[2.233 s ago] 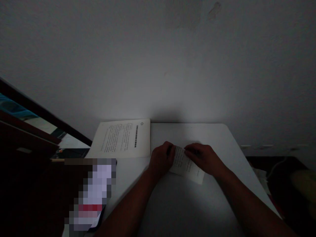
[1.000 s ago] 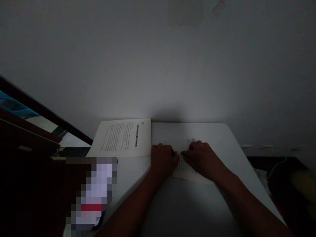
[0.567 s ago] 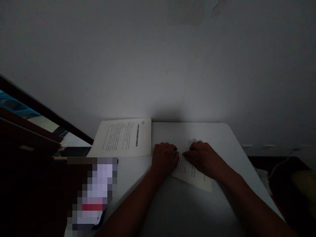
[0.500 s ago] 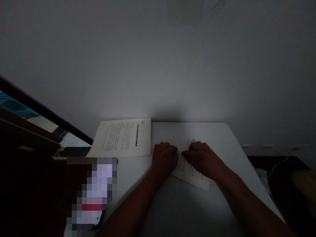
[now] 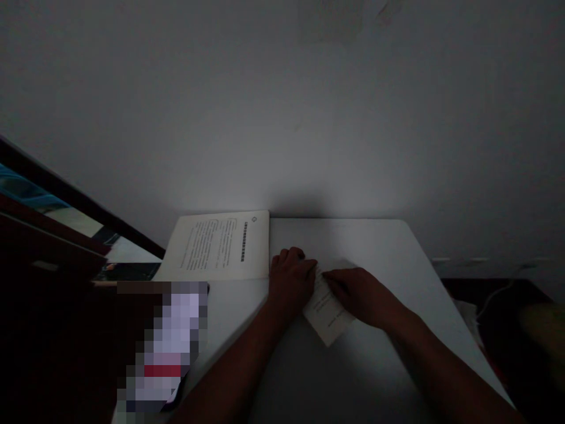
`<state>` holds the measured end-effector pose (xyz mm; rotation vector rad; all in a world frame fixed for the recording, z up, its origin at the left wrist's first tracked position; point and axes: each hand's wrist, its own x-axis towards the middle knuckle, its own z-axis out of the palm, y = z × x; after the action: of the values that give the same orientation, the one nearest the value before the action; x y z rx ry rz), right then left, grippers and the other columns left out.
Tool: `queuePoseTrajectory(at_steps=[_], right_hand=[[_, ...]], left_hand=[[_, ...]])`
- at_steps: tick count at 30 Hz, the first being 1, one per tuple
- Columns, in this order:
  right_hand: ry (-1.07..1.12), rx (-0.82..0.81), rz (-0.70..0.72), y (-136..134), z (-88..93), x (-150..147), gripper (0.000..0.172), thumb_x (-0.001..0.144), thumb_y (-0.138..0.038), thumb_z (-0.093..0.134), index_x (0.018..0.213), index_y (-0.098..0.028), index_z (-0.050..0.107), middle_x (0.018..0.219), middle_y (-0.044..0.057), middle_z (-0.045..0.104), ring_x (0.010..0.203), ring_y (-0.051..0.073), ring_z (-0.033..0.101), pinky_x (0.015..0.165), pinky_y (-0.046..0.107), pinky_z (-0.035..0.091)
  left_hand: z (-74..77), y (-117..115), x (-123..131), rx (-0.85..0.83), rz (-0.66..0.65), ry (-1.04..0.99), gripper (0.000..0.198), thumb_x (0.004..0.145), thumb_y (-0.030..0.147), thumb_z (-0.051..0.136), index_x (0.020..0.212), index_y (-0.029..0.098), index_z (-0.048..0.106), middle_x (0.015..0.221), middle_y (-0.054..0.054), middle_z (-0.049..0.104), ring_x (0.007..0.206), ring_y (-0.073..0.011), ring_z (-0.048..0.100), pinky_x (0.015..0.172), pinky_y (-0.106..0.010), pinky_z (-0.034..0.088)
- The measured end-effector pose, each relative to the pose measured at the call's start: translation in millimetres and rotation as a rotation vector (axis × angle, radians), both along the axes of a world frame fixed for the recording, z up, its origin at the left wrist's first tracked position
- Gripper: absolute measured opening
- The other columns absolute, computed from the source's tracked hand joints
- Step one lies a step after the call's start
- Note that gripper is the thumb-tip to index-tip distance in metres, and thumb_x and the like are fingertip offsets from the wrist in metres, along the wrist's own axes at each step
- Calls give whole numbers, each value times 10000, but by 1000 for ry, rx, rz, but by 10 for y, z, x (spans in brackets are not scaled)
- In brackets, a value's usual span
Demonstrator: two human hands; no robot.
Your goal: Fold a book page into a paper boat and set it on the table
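Observation:
Between my hands, over the white table [image 5: 375, 241], is a small sheet of printed paper [image 5: 327, 330]. One corner of it points down toward me, and its upper part is partly hidden by my fingers. My left hand [image 5: 291, 278] is closed, thumb and index finger pinching the sheet's upper left side. From the right, my right hand [image 5: 359, 294] pinches the sheet with thumb and fingertips, close to the left fingertips. The dim light hides the finer folds of the paper.
A larger printed sheet or booklet [image 5: 220, 247] lies at the table's back left corner. A phone [image 5: 176, 341], blurred out in blocks, rests at the left edge. A plain wall [image 5: 282, 118] rises behind the table. A dark wooden frame [image 5: 79, 197] stands left.
The paper has turned, so a corner now points toward me. My right hand's fingers have curled in more, and my left hand has shifted slightly left.

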<state>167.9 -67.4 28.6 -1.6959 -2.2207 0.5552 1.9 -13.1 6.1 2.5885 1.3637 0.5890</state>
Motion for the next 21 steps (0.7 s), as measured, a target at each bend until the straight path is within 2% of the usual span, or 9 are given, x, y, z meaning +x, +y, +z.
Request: queuePoseTrajectory(at_steps=[5, 10, 16, 21], right_hand=[[-24, 71, 56, 56, -41, 90, 221, 865, -232, 474, 934, -220, 684, 849, 43, 695, 799, 192, 608, 723, 308, 438], [-61, 185, 89, 158, -126, 142, 221, 891, -289, 486, 880, -204, 689, 774, 46, 650, 809, 196, 555, 797, 340, 400], [-62, 242, 83, 217, -237, 173, 250, 892, -361, 495, 892, -230, 708, 749, 38, 622, 792, 187, 527, 753, 334, 374], [-53, 235, 107, 229, -231, 197, 237, 888, -362, 505, 915, -241, 707, 757, 34, 626, 793, 180, 533, 758, 335, 355]], left_hand=[[-18, 1, -20, -5, -34, -18, 248, 876, 308, 498, 1068, 334, 653, 1157, -56, 517, 1054, -245, 439, 883, -408, 348], [-63, 34, -47, 2, -75, -16, 271, 881, 322, 496, 1112, 377, 625, 1247, -46, 473, 1126, -252, 403, 936, -427, 320], [-92, 67, -66, 10, -101, -23, 279, 878, 330, 503, 1125, 398, 614, 1285, -42, 451, 1163, -251, 384, 960, -431, 304], [-83, 70, -63, 4, -103, -21, 277, 876, 334, 507, 1122, 401, 616, 1284, -45, 455, 1164, -252, 392, 965, -439, 301]])
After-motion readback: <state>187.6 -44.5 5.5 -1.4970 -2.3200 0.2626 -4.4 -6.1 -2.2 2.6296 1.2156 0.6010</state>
